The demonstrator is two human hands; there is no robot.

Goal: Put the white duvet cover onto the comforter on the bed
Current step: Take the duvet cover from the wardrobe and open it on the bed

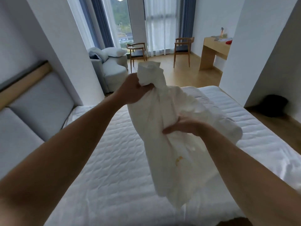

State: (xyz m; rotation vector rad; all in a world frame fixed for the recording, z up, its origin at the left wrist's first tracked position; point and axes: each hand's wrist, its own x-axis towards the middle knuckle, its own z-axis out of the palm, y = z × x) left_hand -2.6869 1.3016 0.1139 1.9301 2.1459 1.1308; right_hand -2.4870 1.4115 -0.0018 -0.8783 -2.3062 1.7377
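The bed [114,160] fills the near and middle scene, its quilted white top bare across the left and centre. A white comforter [189,92] lies bunched at the far right side, and rumpled white fabric [291,167] rests at the near right edge

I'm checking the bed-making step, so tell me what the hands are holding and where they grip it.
Both hold the bunched white duvet cover: the left hand is fisted round its gathered top, the right hand grips its middle.
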